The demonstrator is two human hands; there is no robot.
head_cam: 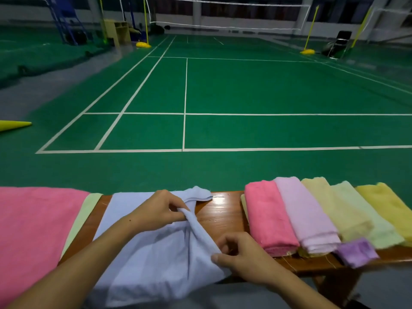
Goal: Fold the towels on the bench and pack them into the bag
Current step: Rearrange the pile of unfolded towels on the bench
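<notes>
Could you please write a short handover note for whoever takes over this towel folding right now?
Left hand pinches the right edge of the pale blue towel near the far side; right hand pinches the same edge near the front. The towel lies spread on the bench, not yet folded.
Done: folded towels lie in a row at the right, starting with the pink folded towel.
Left: fold the blue one, then the flat pink towel at the left and the pale green one under it. No bag is in view; packing is not started.
</notes>
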